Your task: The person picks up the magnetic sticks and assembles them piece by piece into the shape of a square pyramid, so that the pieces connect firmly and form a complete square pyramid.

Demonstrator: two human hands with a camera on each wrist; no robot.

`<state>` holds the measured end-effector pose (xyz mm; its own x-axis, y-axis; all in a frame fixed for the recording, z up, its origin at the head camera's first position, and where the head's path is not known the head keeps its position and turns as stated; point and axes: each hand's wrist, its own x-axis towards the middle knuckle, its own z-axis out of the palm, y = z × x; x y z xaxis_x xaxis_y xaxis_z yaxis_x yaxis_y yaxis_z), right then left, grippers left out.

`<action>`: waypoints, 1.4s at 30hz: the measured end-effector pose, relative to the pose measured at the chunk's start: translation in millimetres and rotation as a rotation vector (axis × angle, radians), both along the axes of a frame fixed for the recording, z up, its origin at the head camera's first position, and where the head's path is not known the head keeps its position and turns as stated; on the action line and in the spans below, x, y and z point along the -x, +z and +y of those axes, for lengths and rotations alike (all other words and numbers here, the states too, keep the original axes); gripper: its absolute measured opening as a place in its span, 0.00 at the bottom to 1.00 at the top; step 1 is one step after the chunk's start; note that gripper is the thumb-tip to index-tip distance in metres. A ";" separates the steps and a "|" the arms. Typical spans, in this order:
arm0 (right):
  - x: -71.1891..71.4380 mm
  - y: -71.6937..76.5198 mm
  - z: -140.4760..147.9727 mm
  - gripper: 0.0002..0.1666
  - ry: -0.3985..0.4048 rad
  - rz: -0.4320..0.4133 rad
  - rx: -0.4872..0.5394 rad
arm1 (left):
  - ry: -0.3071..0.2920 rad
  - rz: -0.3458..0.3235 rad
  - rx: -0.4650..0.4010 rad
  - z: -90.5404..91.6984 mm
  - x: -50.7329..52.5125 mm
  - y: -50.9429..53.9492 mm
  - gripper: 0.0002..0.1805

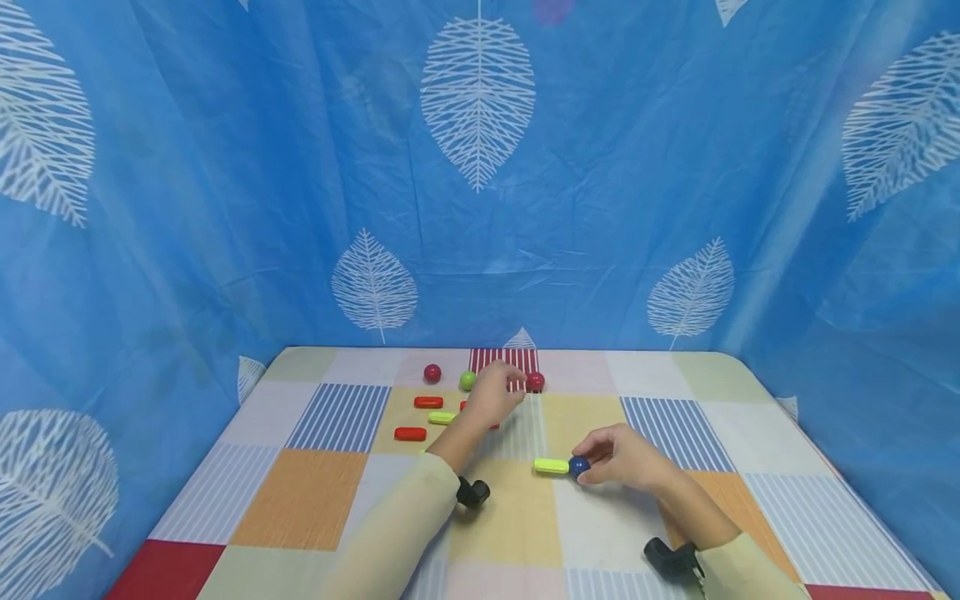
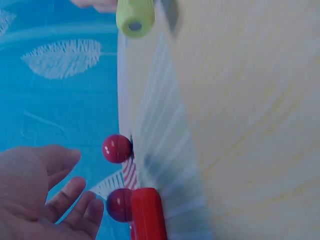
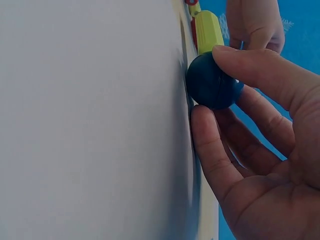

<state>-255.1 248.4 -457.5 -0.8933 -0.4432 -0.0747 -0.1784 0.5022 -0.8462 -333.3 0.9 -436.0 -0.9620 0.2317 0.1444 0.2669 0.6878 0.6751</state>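
My right hand (image 1: 628,457) pinches a dark blue ball (image 1: 578,466) between thumb and fingers. Joined end to end with that ball is a yellow-green stick (image 1: 551,466), pointing left; its far end shows a small round grey spot in the left wrist view. Toward the back of the table my left hand (image 1: 495,395) reaches out with loosely bent fingers and holds nothing. Just right of its fingertips lies a red ball (image 1: 535,382). In the left wrist view, a second red ball (image 2: 120,205) and a red stick (image 2: 148,215) are close to the fingers.
Left of the left hand lie a green ball (image 1: 468,381), another red ball (image 1: 432,373), red sticks (image 1: 410,433) and a yellow-green stick (image 1: 442,417). The left forearm partly covers more sticks. A blue leaf-patterned curtain (image 1: 480,250) surrounds the table's back and sides.
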 end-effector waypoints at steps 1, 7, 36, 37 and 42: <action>0.7 0.0 0.6 0.20 -0.003 0.004 -0.003 | 0.030 -0.009 0.003 -0.1 2.2 -0.5 0.14; 3.4 0.4 4.0 0.19 -0.014 0.014 -0.007 | 0.110 -0.034 0.037 -1.9 10.9 -4.5 0.14; 9.5 -1.2 5.4 0.19 -0.025 0.031 -0.017 | 0.143 -0.081 0.123 -10.2 14.9 -12.9 0.18; 9.8 -1.5 5.4 0.19 -0.025 0.032 -0.016 | 0.134 -0.076 0.116 -11.1 15.0 -13.2 0.18; 10.0 -1.3 6.0 0.20 -0.024 0.034 -0.008 | 0.083 -0.062 0.050 -14.5 14.3 -11.5 0.18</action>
<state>-265.2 254.3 -458.8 -0.9058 -0.4209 -0.0477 -0.1945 0.5132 -0.8359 -347.6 -13.6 -447.6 -0.9850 0.1558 0.0740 0.1659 0.7390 0.6530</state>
